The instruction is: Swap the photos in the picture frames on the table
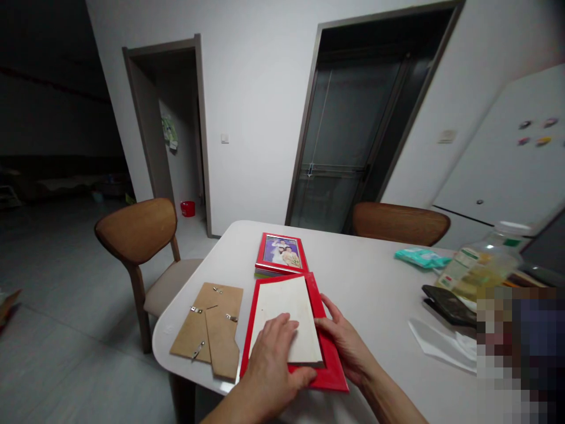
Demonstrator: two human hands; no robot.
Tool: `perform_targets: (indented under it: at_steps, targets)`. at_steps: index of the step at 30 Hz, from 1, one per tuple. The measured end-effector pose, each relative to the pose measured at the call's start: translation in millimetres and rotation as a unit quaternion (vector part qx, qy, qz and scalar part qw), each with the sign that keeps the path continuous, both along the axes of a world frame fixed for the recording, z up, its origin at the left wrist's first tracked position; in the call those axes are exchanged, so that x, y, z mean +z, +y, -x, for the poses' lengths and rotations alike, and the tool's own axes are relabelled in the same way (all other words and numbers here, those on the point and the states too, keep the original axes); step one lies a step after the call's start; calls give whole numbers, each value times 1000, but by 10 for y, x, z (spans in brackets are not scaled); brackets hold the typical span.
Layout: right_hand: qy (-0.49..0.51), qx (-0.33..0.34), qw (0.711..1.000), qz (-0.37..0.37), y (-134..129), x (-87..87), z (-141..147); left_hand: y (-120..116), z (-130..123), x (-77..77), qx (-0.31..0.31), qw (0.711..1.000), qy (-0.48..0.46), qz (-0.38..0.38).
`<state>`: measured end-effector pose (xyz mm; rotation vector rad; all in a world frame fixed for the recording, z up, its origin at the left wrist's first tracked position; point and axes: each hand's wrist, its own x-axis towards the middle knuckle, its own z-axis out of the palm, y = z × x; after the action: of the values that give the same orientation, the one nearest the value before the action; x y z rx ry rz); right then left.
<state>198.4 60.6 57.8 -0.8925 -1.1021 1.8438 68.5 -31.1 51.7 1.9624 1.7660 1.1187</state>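
Observation:
A red picture frame (332, 372) lies face down near the table's front edge, with a cream-white backing sheet (282, 300) in its opening. The sheet sits slightly askew. My left hand (273, 365) rests flat on the sheet, fingers stretched out and thumb over the frame's lower border. Around the frame's right edge, my right hand (348, 341) grips the border; some of its fingers are hidden beneath. To the left is a brown backboard (189, 330) with metal clips and a stand leg (222, 344). Just beyond the frame lies another red-framed photo (282, 253) of people.
On the white table (371, 282), to the right, are a teal packet (422, 257), a plastic bottle (468, 265) of yellowish liquid, a dark flat object (450, 303) and white tissue (441, 344). Wooden chairs stand at the left (141, 229) and far side (401, 222).

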Motion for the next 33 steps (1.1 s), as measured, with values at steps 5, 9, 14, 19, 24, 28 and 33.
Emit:
perform_targets:
  at_steps: [5, 9, 14, 19, 24, 28, 33]
  targets:
    - [-70, -19, 996, -43, 53, 14, -4, 37, -26, 218, -25, 994, 69, -81]
    - [-194, -50, 976, -87, 212, -140, -153, -30, 328, 264, 108, 987, -75, -98]
    - [-372, -55, 907, -192, 349, -330, -355, -131, 784, -83, 185, 936, -298, -7]
    - [-529, -63, 794, -294, 350, -341, -387, -205, 908, -327, 207, 940, -271, 23]
    - [-565, -65, 754, -329, 331, -350, -371, -251, 899, -241, 216, 969, -84, 82]
    - [-587, -64, 723, -358, 340, -386, -379, -274, 891, -178, 209, 973, 32, 90]
    - [-588, -65, 711, -381, 356, -403, -386, -314, 829, -188, 167, 981, 85, 42]
